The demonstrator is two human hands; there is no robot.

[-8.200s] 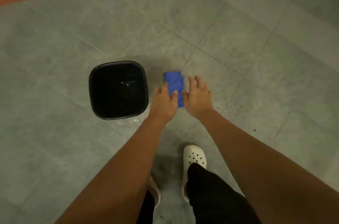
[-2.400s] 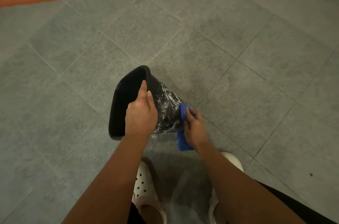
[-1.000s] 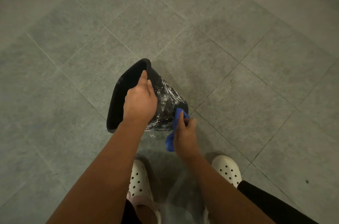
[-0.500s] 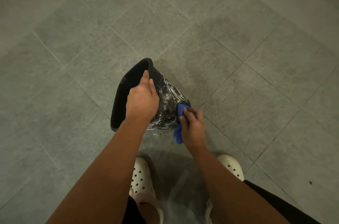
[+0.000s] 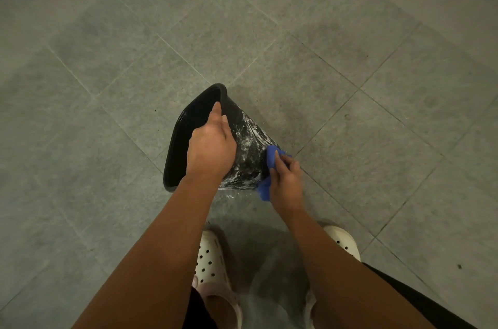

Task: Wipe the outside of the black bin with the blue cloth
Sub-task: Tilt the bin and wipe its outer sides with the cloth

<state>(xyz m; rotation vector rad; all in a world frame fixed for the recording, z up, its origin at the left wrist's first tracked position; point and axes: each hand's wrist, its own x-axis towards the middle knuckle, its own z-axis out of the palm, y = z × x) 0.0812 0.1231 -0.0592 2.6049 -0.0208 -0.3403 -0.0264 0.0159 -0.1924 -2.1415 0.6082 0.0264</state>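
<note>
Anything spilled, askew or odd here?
The black bin is tilted, not upright, the left hand holding its rim. White streaky residue smears its outer wall beside the right hand's blue cloth; some flecks mark the floor beneath.

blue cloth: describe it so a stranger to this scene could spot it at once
On the grey tiled floor, ahead of the person's white perforated clogs, a black plastic bin is tilted, its rim gripped by the left hand. At the bin's narrow base end, the right hand holds a crumpled blue cloth against the white-streaked wall. It is the only bright blue thing in view.
</note>
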